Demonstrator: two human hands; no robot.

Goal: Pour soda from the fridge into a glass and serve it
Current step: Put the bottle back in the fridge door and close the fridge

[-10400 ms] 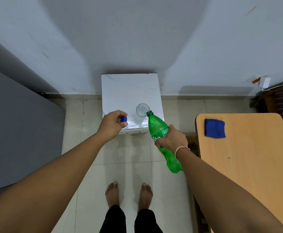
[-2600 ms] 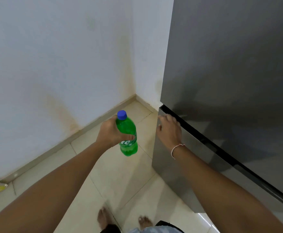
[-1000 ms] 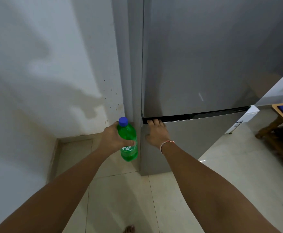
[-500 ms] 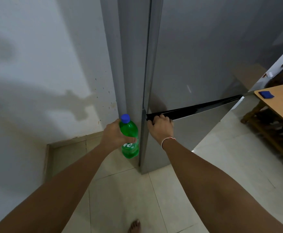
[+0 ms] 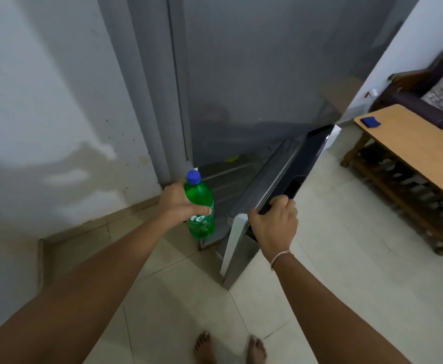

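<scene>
A: Progress check requested. What is seen at the fridge [image 5: 254,74]?

B: Lower door [image 5: 275,177] is swung partly open, its top edge grasped by the right hand [image 5: 274,224], grip clenched on the rim. An inner shelf is visible through the gap at 12 o'clock of the bottle.

A: And the soda?

B: Green bottle [image 5: 200,208] is held upright in the left hand [image 5: 177,203], grip wrapped around its shoulder, at 9 o'clock of the open door, just outside the compartment. Blue cap [image 5: 194,177] is screwed on. Liquid level cannot be told; white label lettering is partly covered by fingers.

A: Stage judged?

B: No glass is in view, so pouring cannot be confirmed here. Judged: either bottle retrieval or its return to the fridge; serving is not shown. A wooden surface [image 5: 412,143] with a blue cloth [image 5: 370,121] stands at 2 o'clock.
</scene>
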